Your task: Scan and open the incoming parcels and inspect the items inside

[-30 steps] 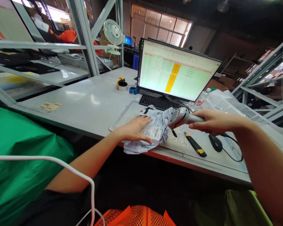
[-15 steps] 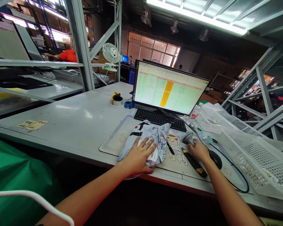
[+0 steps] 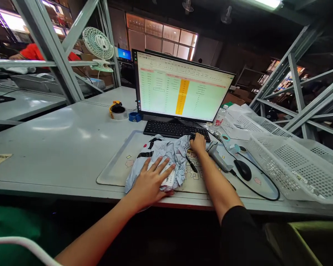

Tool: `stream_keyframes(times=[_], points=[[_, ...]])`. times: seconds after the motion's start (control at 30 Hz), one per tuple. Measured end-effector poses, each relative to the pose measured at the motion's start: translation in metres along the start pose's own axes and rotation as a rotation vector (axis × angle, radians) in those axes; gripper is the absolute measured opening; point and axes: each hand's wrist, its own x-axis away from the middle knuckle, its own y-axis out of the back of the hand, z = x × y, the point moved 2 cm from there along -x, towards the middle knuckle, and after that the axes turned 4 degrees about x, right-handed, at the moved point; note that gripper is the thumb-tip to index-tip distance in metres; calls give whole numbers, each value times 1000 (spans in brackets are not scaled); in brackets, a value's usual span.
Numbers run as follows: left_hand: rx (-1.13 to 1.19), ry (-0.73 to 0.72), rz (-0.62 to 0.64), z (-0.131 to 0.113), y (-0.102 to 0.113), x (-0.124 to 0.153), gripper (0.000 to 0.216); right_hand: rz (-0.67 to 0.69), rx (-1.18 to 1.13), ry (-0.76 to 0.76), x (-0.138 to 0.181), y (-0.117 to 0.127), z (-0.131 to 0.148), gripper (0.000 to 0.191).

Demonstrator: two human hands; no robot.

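Note:
A crumpled grey-white mailing bag (image 3: 169, 151) with black tape strips and a white label lies on the desk mat (image 3: 113, 170). My left hand (image 3: 151, 179) rests flat on it, fingers spread over the label. My right hand (image 3: 198, 143) is at the bag's upper right corner, in front of the keyboard (image 3: 169, 128), with its fingers curled. A small dark patch shows beside those fingers; I cannot make out what they hold. A black pen (image 3: 192, 164) lies beside the bag. Right of my forearm lies a grey barcode scanner (image 3: 220, 159) with its cable.
The monitor (image 3: 180, 87) stands behind the keyboard, showing a spreadsheet. White perforated baskets (image 3: 302, 162) line the right side, near a black mouse (image 3: 242, 169). Tape rolls (image 3: 118, 112) and a blue tape roll (image 3: 134, 117) sit left of the monitor. A clip fan (image 3: 98, 44) hangs on the frame.
My right hand has let go of the barcode scanner and moved left and forward to the bag's upper corner. The left hand stays on the bag. The view has shifted right.

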Motion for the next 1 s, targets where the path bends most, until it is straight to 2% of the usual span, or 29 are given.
stream_keyframes(times=[0.13,0.3,0.6,0.8,0.9,1.0], points=[[11,7,17,-1,2,0,90,-6,-4,-34,0,-23,4,48],[43,12,1,1,0,3,91,-26,59,-28,-8,-26,0,47],[50,3,-9,3,-1,5,95,35,86,-20,-27,-12,21,47],[50,-26,-55,5,0,5,92,155,74,-12,-30,3,20,50],[48,-46,-123,7,-8,7,72,159,40,17,-18,22,22,54],[94,-95,-242,9,-18,10,60,114,-7,101,19,43,13,52]])
